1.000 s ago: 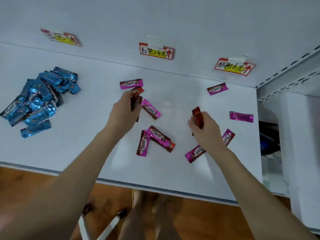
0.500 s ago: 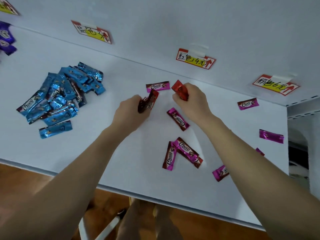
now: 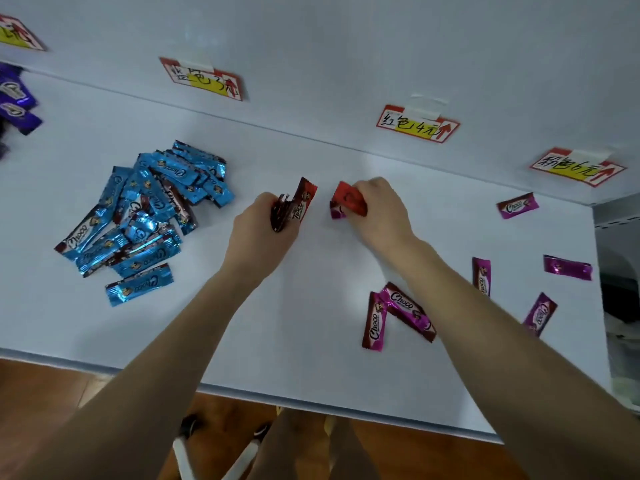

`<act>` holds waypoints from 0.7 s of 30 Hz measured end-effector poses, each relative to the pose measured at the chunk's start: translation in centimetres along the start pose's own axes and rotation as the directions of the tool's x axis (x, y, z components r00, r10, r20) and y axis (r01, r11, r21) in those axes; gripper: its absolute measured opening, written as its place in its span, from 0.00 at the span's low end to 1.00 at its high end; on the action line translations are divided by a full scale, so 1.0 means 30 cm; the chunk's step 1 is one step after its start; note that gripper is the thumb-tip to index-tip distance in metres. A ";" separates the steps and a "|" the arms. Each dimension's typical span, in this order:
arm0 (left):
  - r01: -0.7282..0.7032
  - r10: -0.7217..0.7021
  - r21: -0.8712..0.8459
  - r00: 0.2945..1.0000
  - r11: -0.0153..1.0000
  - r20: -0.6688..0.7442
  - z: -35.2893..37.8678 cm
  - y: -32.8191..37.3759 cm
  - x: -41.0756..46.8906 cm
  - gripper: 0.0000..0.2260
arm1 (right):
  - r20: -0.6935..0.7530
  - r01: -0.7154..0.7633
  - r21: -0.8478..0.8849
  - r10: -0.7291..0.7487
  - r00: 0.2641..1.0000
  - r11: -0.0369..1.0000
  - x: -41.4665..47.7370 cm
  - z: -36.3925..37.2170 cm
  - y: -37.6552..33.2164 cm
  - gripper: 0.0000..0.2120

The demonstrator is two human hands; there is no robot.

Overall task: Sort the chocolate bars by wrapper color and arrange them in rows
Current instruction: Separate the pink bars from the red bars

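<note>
Gathering the red bars was, as I judged it, the step in hand. From the head view, my left hand (image 3: 263,233) gripped a small fan of red foil-wrapped chocolate bars (image 3: 298,204), fingers curled round them, over the white shelf board (image 3: 311,358) toward the middle of its back edge. My right hand (image 3: 379,209) pinched a single bright red wrapped bar (image 3: 350,199) just beside that fan. The end of a pink wrapped bar (image 3: 335,213) showed beneath it; whether my fingers touched that pink one I could not tell.

The next move seemed to call for joining the single bar to the fan. The reds could then be laid in a row below the red-bordered paper label (image 3: 417,128) taped to the back wall, with the pink one left out.

A heap of shiny blue wrapped bars (image 3: 149,216) lay unrowed toward the board's left end, under a second taped label (image 3: 204,81). Some purple wrapped bars (image 3: 15,102) sat at the back left corner, partly cut off. One loose pink bar (image 3: 517,205) lay near the back right corner below a third label (image 3: 576,169), and another pink bar (image 3: 568,267) lay by the right edge. Two crossed pink bars (image 3: 408,310) lay nearer the front edge, beside my right forearm.

Only the pink bar under my right hand stood in the way, and I judged it might get swept in with the reds.
</note>
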State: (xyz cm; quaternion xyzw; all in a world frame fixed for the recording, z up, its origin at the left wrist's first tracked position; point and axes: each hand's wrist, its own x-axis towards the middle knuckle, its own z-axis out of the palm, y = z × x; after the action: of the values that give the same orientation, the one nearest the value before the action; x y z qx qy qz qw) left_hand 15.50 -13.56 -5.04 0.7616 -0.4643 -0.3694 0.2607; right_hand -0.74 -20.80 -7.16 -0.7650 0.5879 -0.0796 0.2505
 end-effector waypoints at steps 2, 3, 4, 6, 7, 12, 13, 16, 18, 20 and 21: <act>-0.005 0.005 -0.025 1.000 1.000 0.021 0.024 0.018 0.001 0.08 | -0.027 -0.018 0.046 0.020 0.999 0.999 -0.086 -0.008 0.038 0.08; -0.009 0.010 -0.033 0.999 0.999 0.033 0.039 0.028 -0.001 0.08 | -0.029 -0.023 0.066 0.025 0.999 0.998 -0.130 -0.013 0.057 0.08; -0.013 0.015 -0.037 0.999 0.999 0.047 0.052 0.040 -0.005 0.08 | -0.022 -0.025 0.079 0.026 0.999 0.997 -0.175 -0.020 0.075 0.09; -0.027 0.030 -0.044 0.997 0.999 0.075 0.082 0.065 -0.012 0.09 | 0.008 -0.036 0.083 0.036 0.999 0.996 -0.266 -0.035 0.107 0.10; -0.036 0.040 -0.045 0.995 0.998 0.090 0.097 0.076 -0.016 0.09 | 0.020 -0.051 0.073 0.050 0.999 0.996 -0.310 -0.041 0.123 0.11; -0.078 0.084 -0.045 0.985 0.996 0.150 0.170 0.127 -0.030 0.09 | 0.021 -0.161 0.088 0.160 0.987 0.983 -0.487 -0.083 0.206 0.13; -0.082 0.088 -0.047 0.984 0.996 0.157 0.181 0.138 -0.031 0.08 | 0.031 -0.178 0.093 0.176 0.984 0.980 -0.510 -0.093 0.220 0.13; -0.102 0.107 -0.034 0.981 0.994 0.163 0.202 0.165 -0.034 0.08 | 0.068 -0.213 0.111 0.207 0.976 0.971 -0.542 -0.126 0.246 0.06; -0.122 0.119 0.010 0.981 0.993 0.154 0.208 0.177 -0.036 0.07 | 0.046 -0.237 0.183 0.233 0.971 0.954 -0.522 -0.155 0.249 0.04; -0.156 0.141 0.090 0.978 0.984 0.152 0.214 0.180 -0.039 0.06 | -0.020 -0.266 0.267 0.282 0.959 0.926 -0.463 -0.190 0.240 0.05; -0.181 0.159 0.147 0.975 0.972 0.154 0.217 0.179 -0.040 0.06 | -0.048 -0.266 0.289 0.291 0.955 0.920 -0.422 -0.207 0.231 0.05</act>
State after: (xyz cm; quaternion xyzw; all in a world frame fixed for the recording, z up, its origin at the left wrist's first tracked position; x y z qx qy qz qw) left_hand 7.14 -15.16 -4.54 0.7093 -0.5734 -0.3603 0.1959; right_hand -13.03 -11.97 -2.91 -0.6263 0.6843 -0.1597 0.3378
